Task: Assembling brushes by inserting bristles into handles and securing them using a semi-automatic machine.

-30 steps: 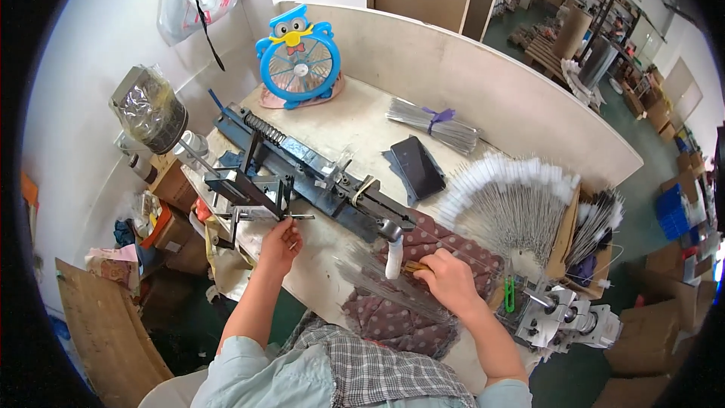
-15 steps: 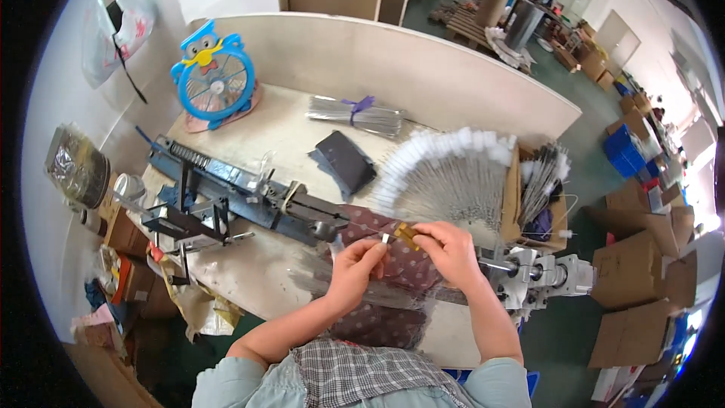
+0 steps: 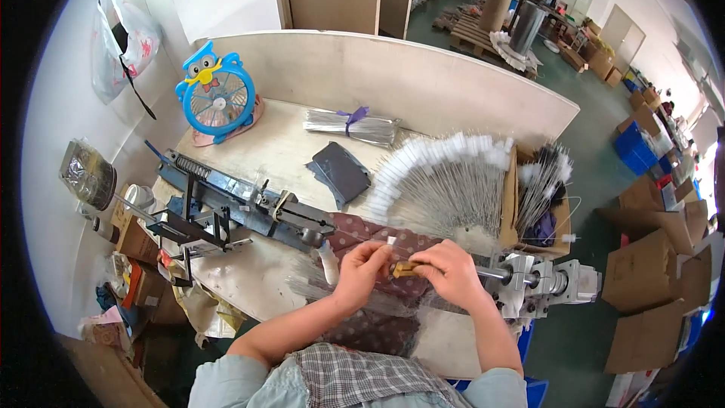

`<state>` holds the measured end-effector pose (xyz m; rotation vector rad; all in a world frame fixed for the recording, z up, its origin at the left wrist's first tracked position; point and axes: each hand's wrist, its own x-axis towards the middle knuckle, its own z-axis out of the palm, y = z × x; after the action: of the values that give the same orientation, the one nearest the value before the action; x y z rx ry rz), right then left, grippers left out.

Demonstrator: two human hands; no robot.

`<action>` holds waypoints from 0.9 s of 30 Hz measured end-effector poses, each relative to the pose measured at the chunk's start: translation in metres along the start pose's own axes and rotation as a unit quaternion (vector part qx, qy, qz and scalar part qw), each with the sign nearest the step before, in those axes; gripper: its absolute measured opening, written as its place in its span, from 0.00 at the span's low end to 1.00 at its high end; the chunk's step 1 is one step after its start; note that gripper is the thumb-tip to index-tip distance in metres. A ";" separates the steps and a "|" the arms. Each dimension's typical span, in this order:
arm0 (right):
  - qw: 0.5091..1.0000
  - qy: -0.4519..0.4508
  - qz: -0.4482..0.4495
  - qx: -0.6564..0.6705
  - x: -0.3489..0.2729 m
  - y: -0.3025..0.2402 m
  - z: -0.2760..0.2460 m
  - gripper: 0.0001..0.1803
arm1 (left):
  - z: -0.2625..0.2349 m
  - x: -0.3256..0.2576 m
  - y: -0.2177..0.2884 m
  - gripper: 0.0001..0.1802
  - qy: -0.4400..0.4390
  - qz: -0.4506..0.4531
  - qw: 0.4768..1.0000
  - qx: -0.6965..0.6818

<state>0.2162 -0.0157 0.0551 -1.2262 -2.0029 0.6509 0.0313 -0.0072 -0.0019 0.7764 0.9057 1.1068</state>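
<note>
Both hands meet over a dark red patterned cloth [image 3: 355,230] at the near edge of the workbench [image 3: 287,147]. The left hand [image 3: 361,266] and the right hand [image 3: 445,272] pinch between their fingertips a small brass-coloured piece [image 3: 405,269], fingers closed on it from either side; a thin wire with a white tip [image 3: 390,242] stands up just above the left fingers.

Just beyond the hands, a wide fan of white-tipped wires [image 3: 445,181] lies spread on the bench. To its right an open cardboard box [image 3: 560,219] holds more white-tipped wires [image 3: 545,177] standing on end and a purple bundle of something I cannot make out. A tied bundle of grey wires with a purple band [image 3: 351,125] lies farther back, with a dark flat pouch [image 3: 341,170] near it.

A long blue-black metal jig [image 3: 242,208] runs along the left of the bench, and a grey metal motor unit [image 3: 540,283] sits just beside the right hand. A blue owl-shaped fan [image 3: 215,98] stands at the back left. A plastic bag [image 3: 121,41] hangs on the wall, its contents unclear.
</note>
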 end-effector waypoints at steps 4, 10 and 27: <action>0.984 0.049 -0.083 -0.147 0.015 -0.012 0.005 0.09 | -0.021 -0.006 0.015 0.07 0.092 0.002 0.995 -0.032; 0.968 0.113 -0.087 -0.204 0.071 -0.020 0.054 0.07 | -0.028 -0.007 0.031 0.09 0.114 -0.054 0.986 -0.108; 0.996 -0.001 0.080 -0.024 0.067 -0.029 0.059 0.12 | -0.033 -0.008 0.034 0.23 0.069 -0.067 0.988 -0.123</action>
<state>0.1334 0.0290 0.0583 -1.4264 -1.9460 0.6858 -0.0137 -0.0033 0.0153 0.4336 0.9023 1.1387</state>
